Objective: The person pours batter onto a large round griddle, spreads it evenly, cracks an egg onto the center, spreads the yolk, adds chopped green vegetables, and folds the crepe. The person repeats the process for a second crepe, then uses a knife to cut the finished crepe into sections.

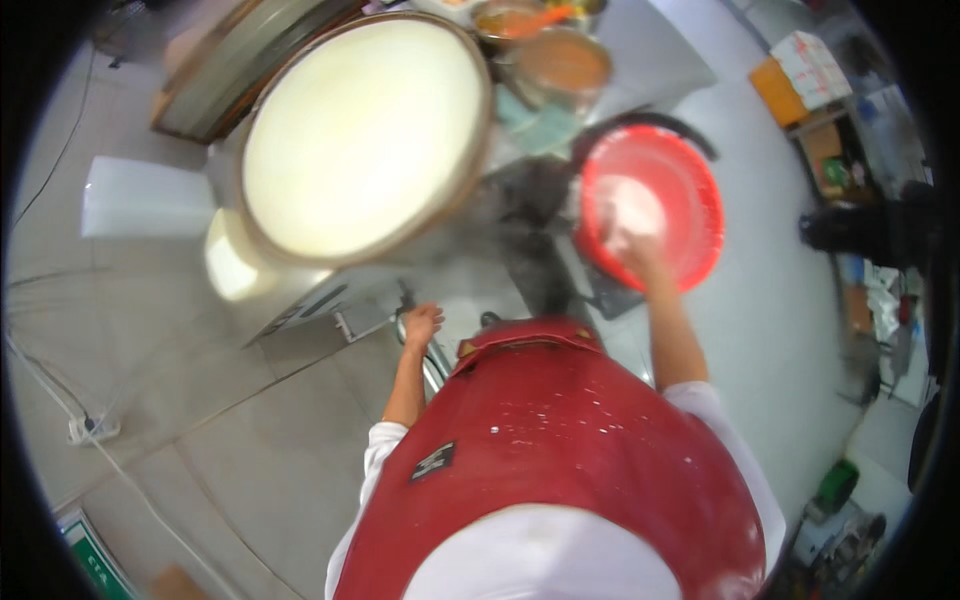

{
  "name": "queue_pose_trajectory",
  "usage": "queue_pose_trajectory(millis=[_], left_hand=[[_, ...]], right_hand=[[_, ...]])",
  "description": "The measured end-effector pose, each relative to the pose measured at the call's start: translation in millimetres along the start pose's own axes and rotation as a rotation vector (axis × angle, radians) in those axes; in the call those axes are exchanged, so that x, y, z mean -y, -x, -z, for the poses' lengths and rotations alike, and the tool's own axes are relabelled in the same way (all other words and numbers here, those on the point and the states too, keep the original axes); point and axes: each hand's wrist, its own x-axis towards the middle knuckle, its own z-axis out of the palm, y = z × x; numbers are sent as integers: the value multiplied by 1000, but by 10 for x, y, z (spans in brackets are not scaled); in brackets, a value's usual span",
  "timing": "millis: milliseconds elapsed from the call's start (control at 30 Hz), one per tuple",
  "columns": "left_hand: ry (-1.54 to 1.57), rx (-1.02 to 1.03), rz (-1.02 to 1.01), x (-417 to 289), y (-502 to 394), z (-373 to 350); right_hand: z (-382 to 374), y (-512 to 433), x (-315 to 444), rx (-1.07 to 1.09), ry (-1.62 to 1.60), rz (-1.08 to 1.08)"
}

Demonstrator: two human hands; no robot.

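My right hand (634, 244) reaches over the near rim into a red plastic bucket (690, 187). Its fingers meet a white mass of dough or thick batter (636, 204); motion blur hides whether they grip any of it. Hanging low beside the red apron, my left hand (424, 326) has loosely bent fingers and nothing visible in it. Ahead of it is a large round griddle (487, 142), its top covered by a smooth pale cream layer (364, 139).
Bowls of orange-brown food (562, 64) and a teal cloth (540, 124) lie beyond the griddle. A white panel (146, 196) juts out at left. A power strip (94, 429) with cables lies on the tiled floor. Shelves with boxes (810, 71) line the right side.
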Motion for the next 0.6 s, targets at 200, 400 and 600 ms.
queue_pose_trajectory(millis=[200,400,600], left_hand=[[-331,148,94,761,430,-129],[-891,277,-182,1633,837,222],[-713,224,-26,1605,793,116]], right_hand=[[79,52,364,-22,-491,147],[227,110,-575,-134,-494,296],[301,212,-1581,97,165,-80]])
